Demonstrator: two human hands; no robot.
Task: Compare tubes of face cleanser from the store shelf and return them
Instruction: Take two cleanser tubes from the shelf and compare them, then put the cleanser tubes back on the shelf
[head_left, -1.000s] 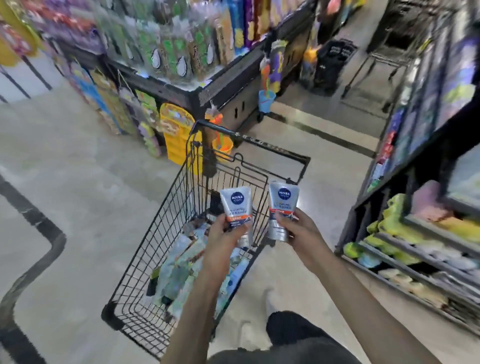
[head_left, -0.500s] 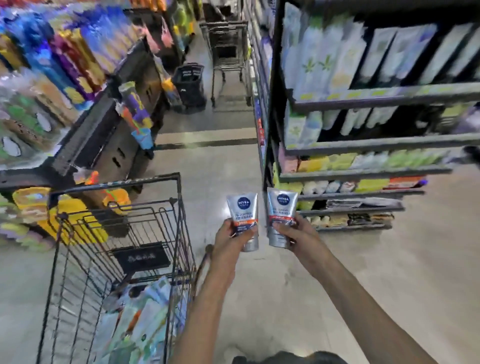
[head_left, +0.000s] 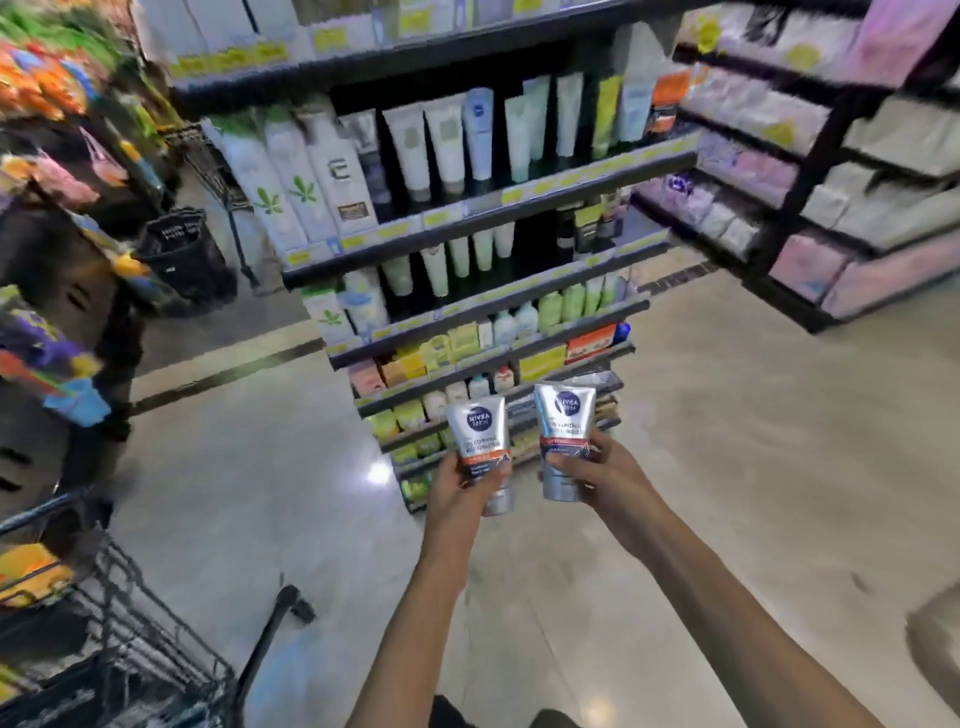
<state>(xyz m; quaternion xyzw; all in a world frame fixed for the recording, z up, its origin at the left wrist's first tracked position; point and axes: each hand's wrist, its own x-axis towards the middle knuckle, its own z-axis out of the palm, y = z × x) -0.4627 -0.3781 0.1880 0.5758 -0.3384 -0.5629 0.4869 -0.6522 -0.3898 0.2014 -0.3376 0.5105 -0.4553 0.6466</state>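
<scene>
Two silver face cleanser tubes with a blue round logo and an orange band stand cap-down in my hands. My left hand (head_left: 457, 491) grips the left tube (head_left: 480, 431) round its lower half. My right hand (head_left: 597, 480) grips the right tube (head_left: 563, 421) the same way. Both tubes are held side by side, a little apart, in front of the store shelf (head_left: 467, 218), whose rows carry many white and green cleanser tubes and boxes.
A black wire shopping cart (head_left: 130, 660) stands at the lower left with its handle toward me. A second shelf unit (head_left: 810, 171) with pink and white packs runs along the right. A black basket (head_left: 176, 244) sits on the floor at the left aisle.
The view has swung right from the cart to face the cleanser shelf. Both hands still hold their tubes side by side, and the cart has slid to the lower left corner.
</scene>
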